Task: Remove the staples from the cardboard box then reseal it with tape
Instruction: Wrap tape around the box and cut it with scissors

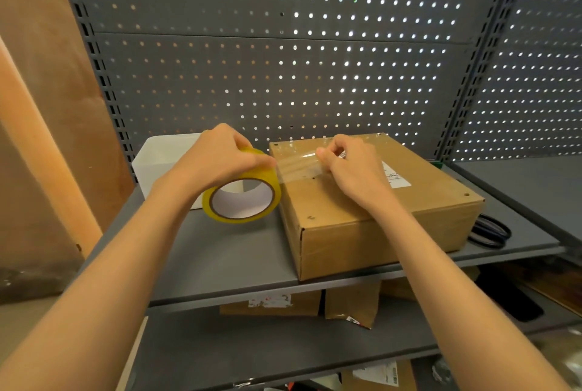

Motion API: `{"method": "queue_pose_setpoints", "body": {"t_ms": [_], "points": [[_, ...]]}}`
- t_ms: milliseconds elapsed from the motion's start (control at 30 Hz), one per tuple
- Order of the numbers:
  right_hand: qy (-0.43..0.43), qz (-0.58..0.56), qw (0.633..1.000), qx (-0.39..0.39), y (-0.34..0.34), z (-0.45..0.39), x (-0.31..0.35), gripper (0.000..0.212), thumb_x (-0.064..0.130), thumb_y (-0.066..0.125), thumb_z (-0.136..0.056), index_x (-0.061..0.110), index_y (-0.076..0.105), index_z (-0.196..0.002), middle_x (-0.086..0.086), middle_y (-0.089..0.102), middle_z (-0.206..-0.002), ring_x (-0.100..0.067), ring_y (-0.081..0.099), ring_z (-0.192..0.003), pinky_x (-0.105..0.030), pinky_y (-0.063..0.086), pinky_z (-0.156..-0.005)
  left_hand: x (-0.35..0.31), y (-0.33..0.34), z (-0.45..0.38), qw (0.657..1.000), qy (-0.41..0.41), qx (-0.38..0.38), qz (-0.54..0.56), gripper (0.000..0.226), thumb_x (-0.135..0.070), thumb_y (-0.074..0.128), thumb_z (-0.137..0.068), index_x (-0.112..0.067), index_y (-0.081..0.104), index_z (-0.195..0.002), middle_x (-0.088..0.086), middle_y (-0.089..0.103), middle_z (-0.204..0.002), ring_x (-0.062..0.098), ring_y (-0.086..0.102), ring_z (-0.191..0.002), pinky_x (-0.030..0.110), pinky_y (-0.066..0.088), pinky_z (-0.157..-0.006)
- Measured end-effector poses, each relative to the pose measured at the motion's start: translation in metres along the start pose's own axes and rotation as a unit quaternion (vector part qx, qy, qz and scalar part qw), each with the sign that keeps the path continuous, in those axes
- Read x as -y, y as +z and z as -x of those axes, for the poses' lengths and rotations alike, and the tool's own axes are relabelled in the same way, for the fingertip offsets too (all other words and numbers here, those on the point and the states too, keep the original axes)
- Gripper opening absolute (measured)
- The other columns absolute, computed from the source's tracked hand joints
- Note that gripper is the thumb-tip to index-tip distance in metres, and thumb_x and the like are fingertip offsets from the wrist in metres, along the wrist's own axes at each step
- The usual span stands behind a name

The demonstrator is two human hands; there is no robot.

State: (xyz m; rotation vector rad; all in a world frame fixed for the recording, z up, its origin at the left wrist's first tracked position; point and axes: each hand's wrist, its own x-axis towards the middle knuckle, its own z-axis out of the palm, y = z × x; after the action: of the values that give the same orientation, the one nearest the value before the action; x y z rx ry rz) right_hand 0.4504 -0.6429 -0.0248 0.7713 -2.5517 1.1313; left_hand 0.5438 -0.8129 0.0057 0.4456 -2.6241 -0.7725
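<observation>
A brown cardboard box point(374, 211) lies flat on the grey shelf point(226, 258), with a white label on its lid and small staple holes. My left hand point(220, 157) grips a yellow roll of clear tape point(244, 198), held upright just left of the box. A clear strip of tape point(297, 161) runs from the roll across the box's far left top. My right hand point(352, 167) pinches the free end of that strip over the lid, fingers curled.
A white plastic bin point(157, 164) stands behind the roll at the back left. A coil of black cable point(489, 231) lies right of the box. Perforated grey panels close the back. More cardboard packages point(349, 305) sit on the shelf below.
</observation>
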Motion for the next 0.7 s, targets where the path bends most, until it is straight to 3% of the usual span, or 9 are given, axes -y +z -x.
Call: {"method": "queue_pose_setpoints", "body": {"t_ms": [100, 200, 367, 500, 633, 700], "points": [[0.012, -0.001, 1.0, -0.003, 0.001, -0.001, -0.003, 0.027, 0.028, 0.049, -0.095, 0.005, 0.06, -0.085, -0.003, 0.062, -0.087, -0.02, 0.055, -0.08, -0.031, 0.038, -0.068, -0.004, 0.003, -0.005, 0.999, -0.003, 0.033, -0.015, 0.041, -0.043, 0.07, -0.073, -0.004, 0.06, -0.062, 0.008, 0.038, -0.058, 0.017, 0.031, -0.055, 0.027, 0.029, -0.048], [0.016, 0.003, 1.0, -0.015, 0.001, 0.0, -0.006, 0.027, 0.027, 0.048, -0.096, 0.005, 0.059, -0.084, -0.002, 0.059, -0.082, -0.016, 0.048, -0.068, -0.028, 0.033, -0.066, -0.007, 0.005, -0.013, 0.999, 0.001, 0.049, -0.017, 0.046, -0.042, 0.07, -0.073, 0.004, 0.066, -0.074, 0.01, 0.045, -0.064, 0.017, 0.036, -0.06, 0.028, 0.032, -0.05], [0.027, 0.002, 1.0, -0.015, 0.0, 0.0, -0.008, 0.026, 0.026, 0.048, -0.096, 0.006, 0.058, -0.084, -0.003, 0.059, -0.084, -0.019, 0.051, -0.076, -0.029, 0.033, -0.068, -0.011, 0.003, -0.024, 0.994, 0.005, 0.089, -0.062, 0.03, -0.044, 0.07, -0.069, -0.017, 0.059, -0.064, 0.007, 0.044, -0.063, 0.019, 0.036, -0.06, 0.031, 0.034, -0.055], [0.029, 0.025, 0.999, 0.018, 0.001, 0.0, -0.007, 0.023, 0.024, 0.048, -0.096, 0.008, 0.052, -0.08, -0.002, 0.051, -0.077, -0.021, 0.048, -0.077, -0.029, 0.033, -0.068, -0.009, 0.006, -0.025, 0.991, 0.001, 0.11, -0.074, 0.032, -0.043, 0.07, -0.069, -0.015, 0.058, -0.061, 0.006, 0.042, -0.06, 0.02, 0.037, -0.059, 0.031, 0.035, -0.054], [0.027, 0.076, 0.996, 0.033, 0.004, 0.0, -0.005, 0.02, 0.023, 0.047, -0.097, 0.01, 0.05, -0.082, -0.01, 0.048, -0.108, -0.028, 0.049, -0.099, -0.04, 0.04, -0.087, -0.005, 0.012, -0.022, 0.992, 0.003, 0.11, -0.057, 0.034, -0.041, 0.07, -0.071, -0.014, 0.054, -0.061, 0.006, 0.038, -0.058, 0.019, 0.034, -0.058, 0.031, 0.032, -0.054], [0.027, 0.096, 0.994, 0.036, 0.006, 0.0, -0.005, 0.019, 0.024, 0.046, -0.097, 0.009, 0.054, -0.088, -0.011, 0.046, -0.115, -0.03, 0.047, -0.105, -0.038, 0.038, -0.088, -0.003, 0.013, -0.022, 0.993, 0.003, 0.104, -0.052, 0.034, -0.042, 0.07, -0.071, -0.013, 0.054, -0.061, 0.006, 0.038, -0.057, 0.019, 0.034, -0.058, 0.031, 0.032, -0.054]]}}
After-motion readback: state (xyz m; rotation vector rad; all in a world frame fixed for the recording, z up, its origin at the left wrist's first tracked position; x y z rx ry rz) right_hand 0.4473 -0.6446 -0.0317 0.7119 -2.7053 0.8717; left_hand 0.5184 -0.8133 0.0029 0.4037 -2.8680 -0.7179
